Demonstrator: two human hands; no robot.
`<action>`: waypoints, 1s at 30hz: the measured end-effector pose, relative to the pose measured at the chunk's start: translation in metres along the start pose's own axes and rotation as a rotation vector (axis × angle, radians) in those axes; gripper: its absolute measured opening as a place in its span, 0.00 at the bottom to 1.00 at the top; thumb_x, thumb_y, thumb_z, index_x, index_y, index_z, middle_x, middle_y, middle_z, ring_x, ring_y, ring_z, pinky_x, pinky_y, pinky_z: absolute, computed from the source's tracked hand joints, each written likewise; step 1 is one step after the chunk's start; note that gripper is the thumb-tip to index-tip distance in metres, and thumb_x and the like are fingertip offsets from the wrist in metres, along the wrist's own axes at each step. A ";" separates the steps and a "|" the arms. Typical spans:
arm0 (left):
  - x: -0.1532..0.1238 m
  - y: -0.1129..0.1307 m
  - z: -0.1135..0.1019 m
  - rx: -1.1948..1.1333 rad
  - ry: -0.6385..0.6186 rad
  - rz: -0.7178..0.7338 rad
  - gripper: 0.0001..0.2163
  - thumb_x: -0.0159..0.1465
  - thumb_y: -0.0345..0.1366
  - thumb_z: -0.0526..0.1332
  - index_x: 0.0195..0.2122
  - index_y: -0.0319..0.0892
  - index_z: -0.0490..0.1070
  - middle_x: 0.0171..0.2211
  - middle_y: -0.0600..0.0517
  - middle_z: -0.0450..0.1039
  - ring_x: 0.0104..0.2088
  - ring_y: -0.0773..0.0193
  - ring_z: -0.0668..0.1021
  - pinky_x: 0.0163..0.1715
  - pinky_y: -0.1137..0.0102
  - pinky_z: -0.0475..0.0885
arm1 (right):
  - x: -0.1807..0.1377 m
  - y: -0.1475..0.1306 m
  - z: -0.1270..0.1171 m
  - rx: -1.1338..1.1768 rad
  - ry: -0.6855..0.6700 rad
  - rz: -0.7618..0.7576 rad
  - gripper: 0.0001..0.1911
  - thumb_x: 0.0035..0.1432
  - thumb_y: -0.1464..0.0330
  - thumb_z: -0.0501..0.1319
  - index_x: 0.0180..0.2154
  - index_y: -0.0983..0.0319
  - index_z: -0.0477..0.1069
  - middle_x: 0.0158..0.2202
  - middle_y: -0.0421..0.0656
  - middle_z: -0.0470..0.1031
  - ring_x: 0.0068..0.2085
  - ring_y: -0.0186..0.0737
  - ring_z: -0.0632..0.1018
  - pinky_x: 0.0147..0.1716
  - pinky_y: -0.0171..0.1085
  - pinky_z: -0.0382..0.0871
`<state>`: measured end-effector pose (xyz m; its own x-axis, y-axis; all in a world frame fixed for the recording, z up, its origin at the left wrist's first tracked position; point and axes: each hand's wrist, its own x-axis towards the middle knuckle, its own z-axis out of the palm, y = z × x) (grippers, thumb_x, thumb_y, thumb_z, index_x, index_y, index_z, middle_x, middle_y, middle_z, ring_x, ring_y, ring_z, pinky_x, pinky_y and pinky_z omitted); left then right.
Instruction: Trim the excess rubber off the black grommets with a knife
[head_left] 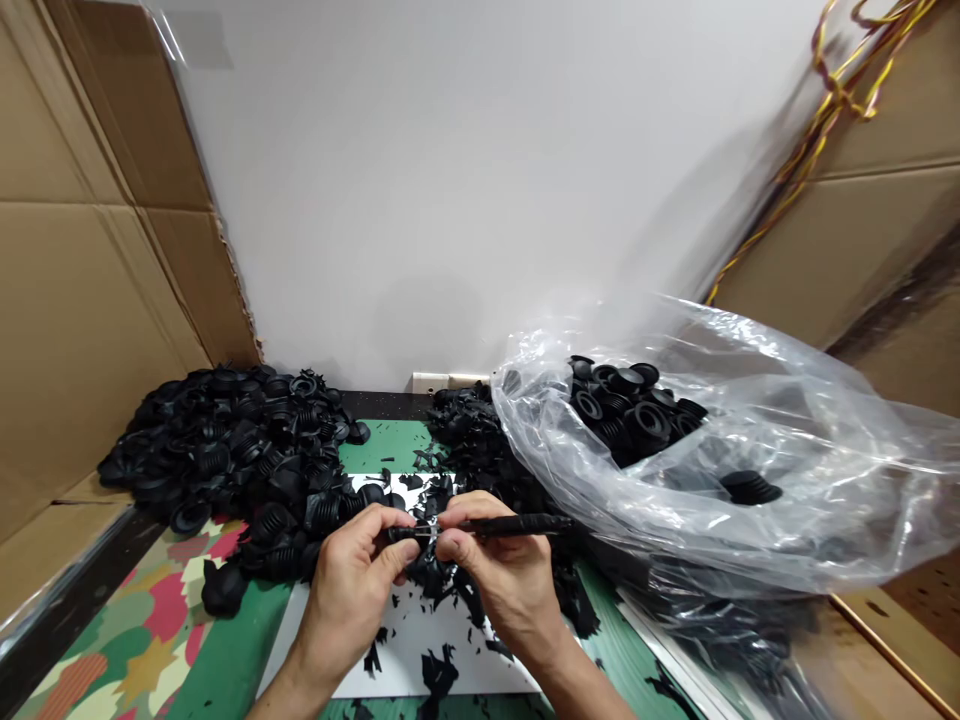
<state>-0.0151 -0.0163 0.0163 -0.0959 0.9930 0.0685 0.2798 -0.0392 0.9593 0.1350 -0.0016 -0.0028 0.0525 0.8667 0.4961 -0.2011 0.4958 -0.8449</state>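
My left hand [351, 580] pinches a small black rubber piece [399, 535] between thumb and fingertips; most of it is hidden. In my right hand [514, 580] lies a slim black pen-shaped tool [525, 525], its shiny metal tip pointing left and meeting the rubber piece. Whether that tip is a blade cannot be made out. Both hands are close together over a white sheet [405, 665] strewn with black rubber scraps [439, 672]. Left of them rises a large pile of ribbed black rubber parts [247, 440].
On the right a clear plastic bag [810, 470] holds ribbed black rubber caps [637, 410]. A heap of black trimmings [480, 440] sits between bag and sheet. Cardboard walls [82, 250] stand at both sides. Twisted yellow and dark red wires [832, 100] hang upper right.
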 end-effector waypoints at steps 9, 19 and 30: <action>0.000 -0.005 0.000 0.056 -0.028 0.036 0.05 0.54 0.37 0.61 0.29 0.43 0.75 0.20 0.56 0.69 0.20 0.67 0.69 0.18 0.75 0.63 | -0.002 -0.005 0.001 -0.182 -0.057 -0.201 0.02 0.55 0.72 0.65 0.30 0.61 0.76 0.28 0.42 0.74 0.29 0.37 0.75 0.27 0.34 0.71; -0.003 -0.003 0.005 0.044 -0.060 -0.063 0.06 0.51 0.37 0.62 0.30 0.42 0.74 0.16 0.59 0.65 0.17 0.68 0.66 0.16 0.75 0.61 | 0.014 0.000 -0.018 -0.133 0.209 -0.161 0.03 0.56 0.71 0.63 0.30 0.61 0.74 0.29 0.39 0.73 0.20 0.31 0.73 0.19 0.32 0.70; -0.002 0.000 0.003 0.056 -0.022 0.005 0.07 0.50 0.36 0.63 0.30 0.43 0.77 0.20 0.55 0.71 0.21 0.66 0.71 0.18 0.75 0.64 | 0.001 -0.002 -0.004 0.147 -0.001 0.053 0.05 0.54 0.67 0.65 0.29 0.62 0.76 0.30 0.40 0.71 0.20 0.30 0.73 0.20 0.32 0.69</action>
<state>-0.0120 -0.0177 0.0148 -0.0733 0.9951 0.0669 0.3336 -0.0387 0.9419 0.1391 -0.0012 -0.0015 0.0370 0.8913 0.4518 -0.3448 0.4358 -0.8314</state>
